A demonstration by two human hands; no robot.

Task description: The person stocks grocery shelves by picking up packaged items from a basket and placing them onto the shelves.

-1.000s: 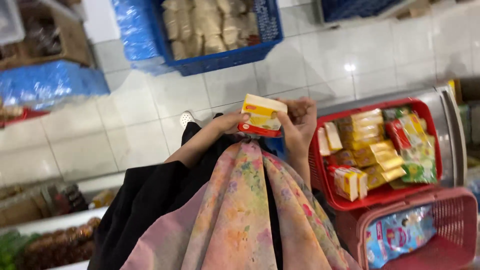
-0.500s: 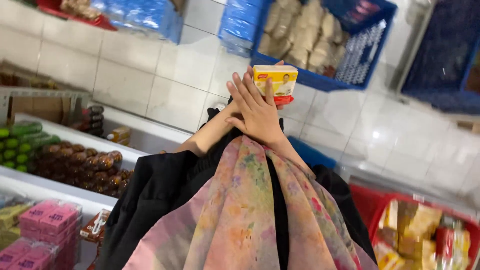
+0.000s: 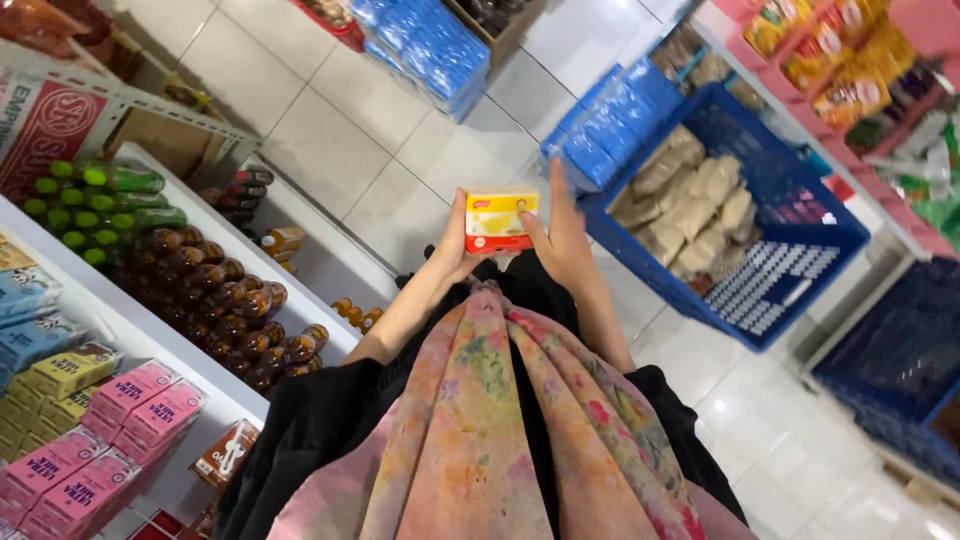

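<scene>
Both grips meet on one small yellow-and-red box [image 3: 501, 221], held up in front of me over the white tiled floor [image 3: 330, 150]. My left hand [image 3: 458, 250] pinches the box's left edge, thumb on the near face, fingers behind it. My right hand [image 3: 565, 240] presses its thumb against the lower right corner while its fingers stand spread and straight, rising past the box's right side. Below the hands hangs a floral scarf [image 3: 500, 440] over black sleeves. Just beyond the right hand, a blue plastic crate [image 3: 800, 270] on the floor holds pale bagged goods [image 3: 700, 190]. To my left, a white shelf [image 3: 150, 330] carries dark brown bottles [image 3: 220, 300], green-capped bottles [image 3: 90, 200] and pink cartons [image 3: 90, 450].
</scene>
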